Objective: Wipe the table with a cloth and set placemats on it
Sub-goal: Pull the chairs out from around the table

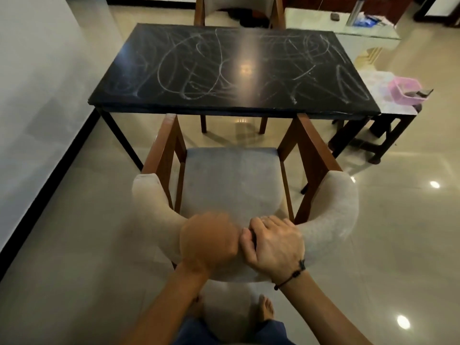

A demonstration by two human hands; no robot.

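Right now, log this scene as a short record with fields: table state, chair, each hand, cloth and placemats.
table: black table, top covered in white chalk-like scribbles, not yet wiped
near chair: grey-cushioned chair with wooden frame, in front of the table's near edge
left hand: left hand blurred, on the chair's curved backrest; grip cannot be told
right hand: right hand fingers curled over the backrest top, beside the left hand
far chair: second chair at the table's far side
cloth: none in view
placemats: none in view
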